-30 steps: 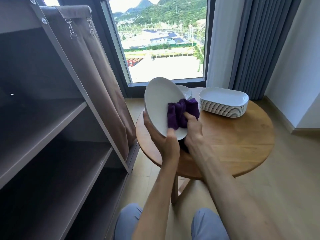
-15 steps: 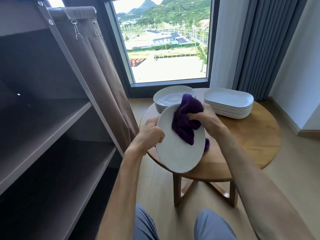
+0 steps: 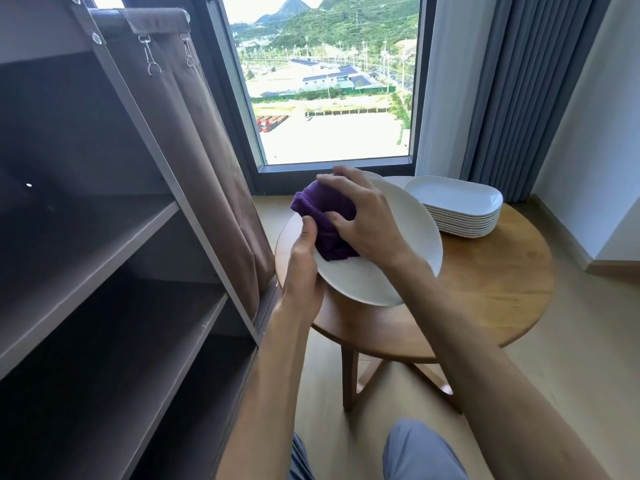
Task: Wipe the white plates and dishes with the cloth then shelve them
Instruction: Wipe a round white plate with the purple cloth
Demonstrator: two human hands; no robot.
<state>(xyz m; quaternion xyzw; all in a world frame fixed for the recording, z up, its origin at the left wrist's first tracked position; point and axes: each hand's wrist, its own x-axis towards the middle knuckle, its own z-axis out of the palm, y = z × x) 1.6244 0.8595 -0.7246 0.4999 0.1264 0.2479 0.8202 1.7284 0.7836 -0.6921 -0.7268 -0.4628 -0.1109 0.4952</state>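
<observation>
**Oval plate under wipe: handling and surroundings**

Landmark: the round wooden table (image 3: 485, 289).

Nearest the person, the left hand (image 3: 304, 271) grips the near-left rim of the white oval plate (image 3: 391, 237), thumb on the upper face, remaining fingers hidden beneath. The plate is held tilted above the table's left edge, apparently not resting on it. The right hand (image 3: 360, 216) presses the purple cloth (image 3: 325, 223) against the plate's face, fingers spread and curled over the bunched fabric.

Judgement: the plate is rigid, smooth, likely slippery and breakable; the rim is the sound hold, thumb opposing fingers. The cloth is soft and light.

On the table's far side stands a stack of white rectangular dishes (image 3: 457, 206), just beside the plate. Left of the table, the shelf unit (image 3: 104, 251) stands with its brown fabric curtain (image 3: 194, 150) drawn to the table side, near the plate's route to the shelves.
</observation>
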